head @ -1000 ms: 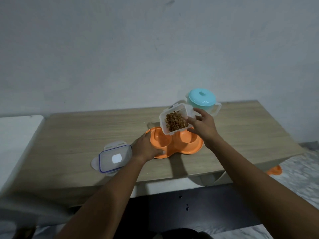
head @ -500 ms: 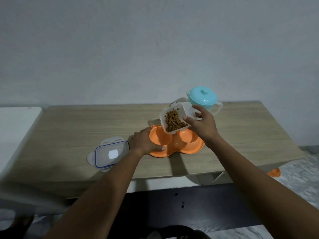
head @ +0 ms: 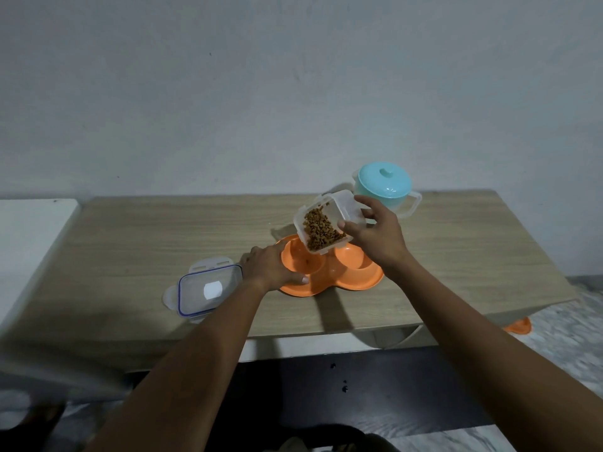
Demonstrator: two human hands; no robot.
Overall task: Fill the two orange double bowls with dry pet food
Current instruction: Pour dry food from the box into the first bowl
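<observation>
An orange double bowl (head: 355, 280) lies on the wooden table (head: 163, 236). My left hand (head: 270, 269) grips its left rim, thumb on the front edge. My right hand (head: 375, 234) holds a clear plastic container (head: 339, 207) of brown dry pet food (head: 321, 231), tipped steeply over the bowl's left cup (head: 303, 264). The food has slid to the container's lower lip. A kibble or two lies in the left cup. The right cup (head: 354, 259) looks empty. A second orange bowl (head: 518, 326) shows partly on the floor past the table's right front corner.
The container's clear lid (head: 208, 288) with a blue seal lies flat on the table left of the bowl. A turquoise lidded pot (head: 385, 187) with clear handles stands behind my right hand. A white surface (head: 29, 236) adjoins the table's left end. The wall is close behind.
My right hand has tipped the container further over the left cup, and the food has slid toward its lower edge. My left hand stays on the bowl's rim.
</observation>
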